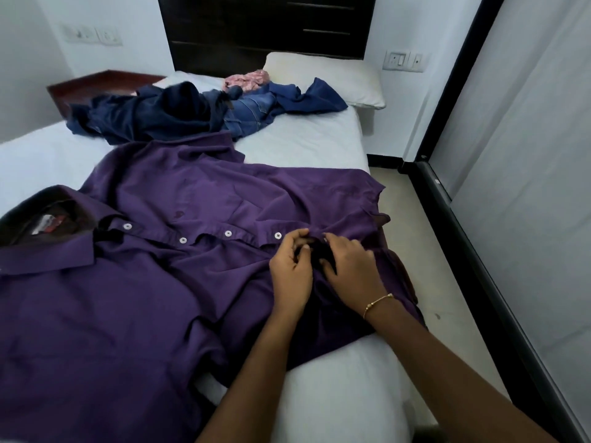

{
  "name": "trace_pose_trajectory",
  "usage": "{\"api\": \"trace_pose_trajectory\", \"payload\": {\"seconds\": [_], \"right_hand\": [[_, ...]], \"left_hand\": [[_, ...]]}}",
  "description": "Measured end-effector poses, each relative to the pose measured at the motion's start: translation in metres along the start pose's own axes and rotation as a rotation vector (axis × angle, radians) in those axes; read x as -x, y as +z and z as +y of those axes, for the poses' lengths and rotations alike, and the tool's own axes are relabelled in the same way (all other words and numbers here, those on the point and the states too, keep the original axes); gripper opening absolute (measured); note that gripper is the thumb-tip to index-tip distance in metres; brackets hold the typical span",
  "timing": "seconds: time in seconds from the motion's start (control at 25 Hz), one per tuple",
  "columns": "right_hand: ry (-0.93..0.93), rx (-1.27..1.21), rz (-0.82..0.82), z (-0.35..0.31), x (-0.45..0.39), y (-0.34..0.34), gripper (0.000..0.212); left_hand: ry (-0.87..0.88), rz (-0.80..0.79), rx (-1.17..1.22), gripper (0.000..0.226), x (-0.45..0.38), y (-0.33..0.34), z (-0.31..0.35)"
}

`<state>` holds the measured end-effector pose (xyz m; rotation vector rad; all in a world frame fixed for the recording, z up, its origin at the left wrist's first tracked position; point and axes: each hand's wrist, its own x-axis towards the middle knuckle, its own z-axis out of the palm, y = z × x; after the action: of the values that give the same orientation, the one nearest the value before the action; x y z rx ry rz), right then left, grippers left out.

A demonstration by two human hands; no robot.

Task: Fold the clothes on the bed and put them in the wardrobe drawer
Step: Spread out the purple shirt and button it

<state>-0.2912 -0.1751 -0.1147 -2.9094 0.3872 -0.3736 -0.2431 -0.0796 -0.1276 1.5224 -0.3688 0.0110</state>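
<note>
A purple button-up shirt point(153, 276) lies spread front-up across the white bed point(319, 142), collar to the left, several white buttons showing along its placket. My left hand point(291, 270) pinches the placket edge near the lower buttons. My right hand point(351, 270), a thin bracelet on its wrist, pinches the opposite edge of the placket right beside it. The fabric between my fingers hides whatever button is there. Farther up the bed lies a heap of dark blue clothes point(153, 116), jeans point(249, 113) and a pink cloth point(246, 79).
A white pillow point(326, 78) leans at the dark headboard point(262, 24). A dark wooden side table point(92, 86) stands at the bed's left. At the right, a strip of floor point(425, 251) runs along a tall white panel with a black frame point(511, 187).
</note>
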Motion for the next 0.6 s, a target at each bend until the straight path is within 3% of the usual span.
{"api": "trace_pose_trajectory", "payload": {"seconds": [0.12,0.24,0.36,0.52,0.6], "right_hand": [[0.039,-0.067,0.074,-0.024,0.013,0.001,0.055],[0.028,-0.022,0.123,-0.048,0.032,-0.001,0.058],[-0.061,0.029,0.170,-0.070,0.058,0.001,0.054],[-0.334,-0.113,0.131,-0.090,0.090,0.008,0.043],[-0.386,-0.170,0.048,-0.094,0.097,0.009,0.047]], "left_hand": [[0.015,-0.063,-0.218,0.025,-0.002,-0.024,0.019],[-0.046,-0.149,-0.270,0.017,-0.016,-0.071,0.051],[-0.029,-0.085,-0.555,0.006,-0.030,-0.133,0.076],[-0.110,-0.126,-1.116,0.035,-0.024,-0.228,0.093],[-0.260,-0.028,-1.264,0.052,-0.014,-0.275,0.088]]}}
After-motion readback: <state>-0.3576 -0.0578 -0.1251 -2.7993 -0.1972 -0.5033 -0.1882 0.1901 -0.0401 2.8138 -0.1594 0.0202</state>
